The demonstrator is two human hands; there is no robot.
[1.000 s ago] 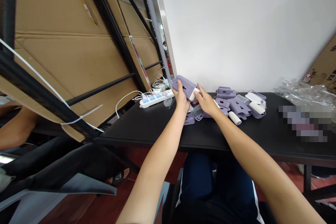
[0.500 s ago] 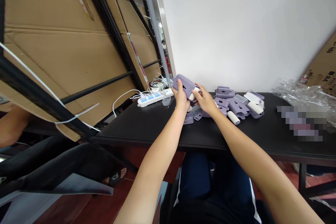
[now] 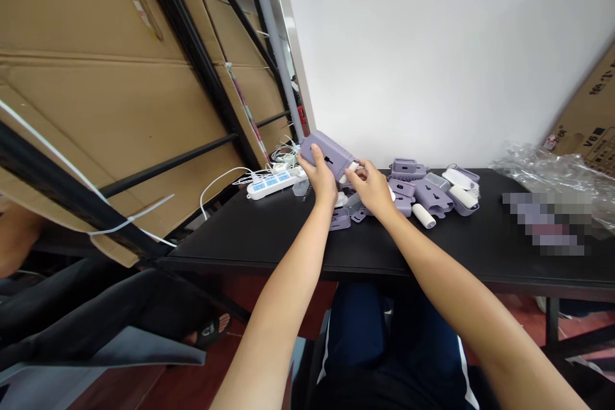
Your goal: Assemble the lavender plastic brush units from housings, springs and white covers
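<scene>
My left hand (image 3: 321, 178) is wrapped around a purple plastic housing (image 3: 327, 152), held tilted above the far part of the black table (image 3: 269, 230). My right hand (image 3: 371, 189) is closed at the housing's open end, its fingers pinching a small white roller piece (image 3: 352, 168) that sits at that end. Just past my hands lies a heap of similar purple housings and parts (image 3: 423, 191). A loose white roller (image 3: 423, 215) rests on the table beside the heap.
A white power strip (image 3: 273, 182) with tangled white cables lies at the table's far left. Crinkled clear plastic (image 3: 552, 173) and a cardboard box (image 3: 589, 118) occupy the right. A black metal rack with flat cardboard (image 3: 120, 109) leans on the left. Another person's legs (image 3: 96, 307) show at lower left.
Both hands, with the housing, have shifted slightly to the left. The grip of each hand looks the same.
</scene>
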